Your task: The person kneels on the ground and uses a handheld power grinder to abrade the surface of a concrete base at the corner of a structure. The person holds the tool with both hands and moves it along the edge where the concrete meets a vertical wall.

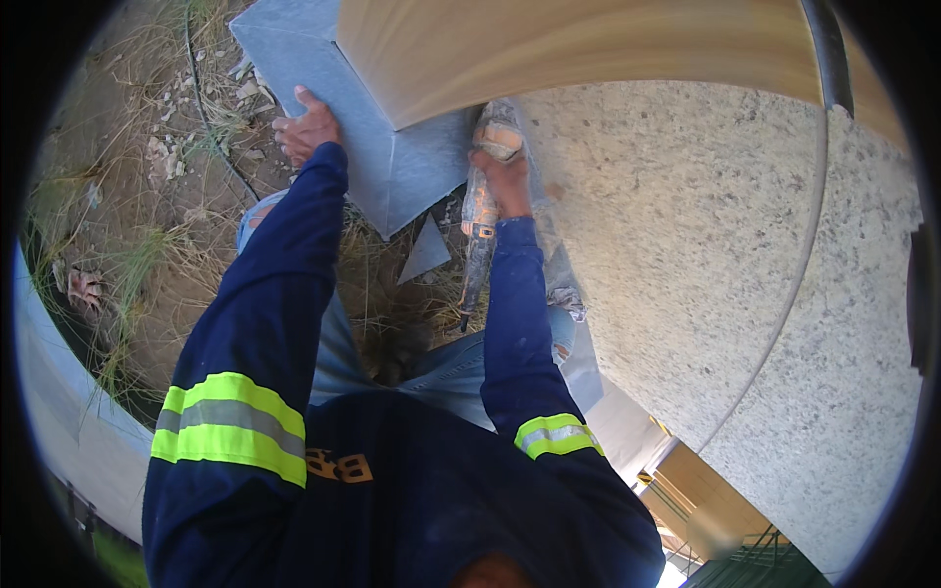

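My right hand (505,181) is closed around the body of a dusty angle grinder (478,214) with orange parts. Its head points away from me, up against the right end of a grey slab (358,162); the disc is hidden. The grinder's tail end hangs down between my legs. At the slab's left edge lies my left hand (309,127), its fingers bent over the edge and its thumb pointing away. A triangular grey offcut (425,252) rests on the ground just below the slab's near corner.
A brown panel (588,44) rises beyond the slab. On the right is a wide speckled pale surface (686,235) crossed by a thin cable (799,284). Dry grass, soil and broken chips (172,152) cover the ground at left, with a black hose (208,108) running across.
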A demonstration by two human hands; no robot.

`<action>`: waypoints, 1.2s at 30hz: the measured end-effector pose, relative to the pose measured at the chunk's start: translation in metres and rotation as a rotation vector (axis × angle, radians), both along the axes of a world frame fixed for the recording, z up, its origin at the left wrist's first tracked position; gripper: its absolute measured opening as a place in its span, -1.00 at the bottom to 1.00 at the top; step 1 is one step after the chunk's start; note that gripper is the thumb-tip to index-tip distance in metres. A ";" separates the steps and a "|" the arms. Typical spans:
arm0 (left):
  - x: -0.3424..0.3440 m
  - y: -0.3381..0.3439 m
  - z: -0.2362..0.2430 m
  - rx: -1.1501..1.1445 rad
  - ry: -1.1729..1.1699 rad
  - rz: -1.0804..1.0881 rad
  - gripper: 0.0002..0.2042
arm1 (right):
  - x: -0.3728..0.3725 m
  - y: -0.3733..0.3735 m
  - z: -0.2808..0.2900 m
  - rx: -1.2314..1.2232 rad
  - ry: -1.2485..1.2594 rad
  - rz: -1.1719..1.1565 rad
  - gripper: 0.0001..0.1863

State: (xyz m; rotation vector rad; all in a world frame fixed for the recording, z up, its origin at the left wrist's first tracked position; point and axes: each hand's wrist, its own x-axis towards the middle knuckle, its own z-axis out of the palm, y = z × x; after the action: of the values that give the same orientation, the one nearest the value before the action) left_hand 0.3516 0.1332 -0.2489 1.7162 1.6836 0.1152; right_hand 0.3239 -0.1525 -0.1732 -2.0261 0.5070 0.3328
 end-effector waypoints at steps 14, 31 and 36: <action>0.002 0.000 -0.004 0.013 0.008 0.013 -0.10 | -0.006 -0.009 -0.006 0.008 -0.017 -0.012 -0.22; 0.001 0.002 0.001 -0.019 0.015 0.002 -0.09 | -0.018 -0.012 -0.012 -0.163 -0.083 0.071 -0.26; -0.001 0.002 0.006 -0.030 0.003 0.003 -0.07 | -0.012 0.013 0.003 -0.082 -0.073 0.098 -0.28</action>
State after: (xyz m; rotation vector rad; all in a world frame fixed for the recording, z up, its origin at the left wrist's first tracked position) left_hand 0.3504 0.1356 -0.2427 1.6928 1.6817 0.0881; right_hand 0.3118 -0.1392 -0.1706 -2.1384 0.3828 0.3001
